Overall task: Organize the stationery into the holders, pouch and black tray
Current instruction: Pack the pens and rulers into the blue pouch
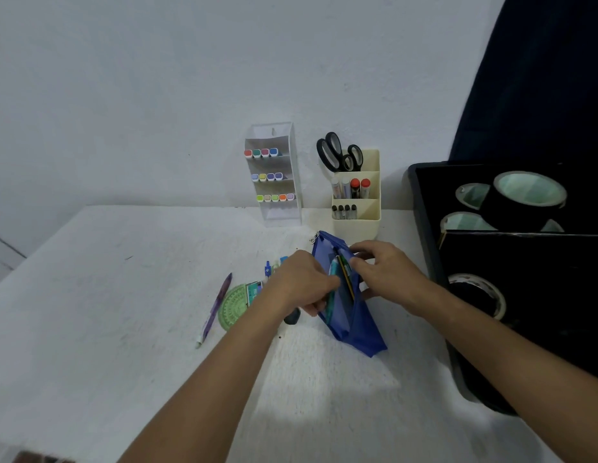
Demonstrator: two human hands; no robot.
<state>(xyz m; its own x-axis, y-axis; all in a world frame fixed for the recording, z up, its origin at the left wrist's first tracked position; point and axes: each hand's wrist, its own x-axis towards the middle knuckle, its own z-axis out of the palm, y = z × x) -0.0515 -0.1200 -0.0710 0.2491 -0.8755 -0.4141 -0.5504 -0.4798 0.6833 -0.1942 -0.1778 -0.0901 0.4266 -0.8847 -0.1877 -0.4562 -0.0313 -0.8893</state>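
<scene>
A blue mesh pouch (pixel 352 324) lies open on the white table, with a yellow pencil and teal items showing in its mouth. My left hand (pixel 299 284) grips the pouch's near edge together with a teal item at the opening. My right hand (pixel 384 270) pinches the far edge, holding the mouth apart. Left of the pouch lie a purple pen (pixel 215 307), a green protractor (pixel 232 307), a small teal box (pixel 254 290) and a blue compass (pixel 267 269). A dark small object (pixel 292 318) sits under my left wrist.
A clear tiered holder (pixel 274 175) with coloured markers and a cream holder (pixel 356 195) with scissors and pens stand at the wall. The black tray (pixel 424 228) on the right holds several tape rolls. A dark cloth hangs behind it.
</scene>
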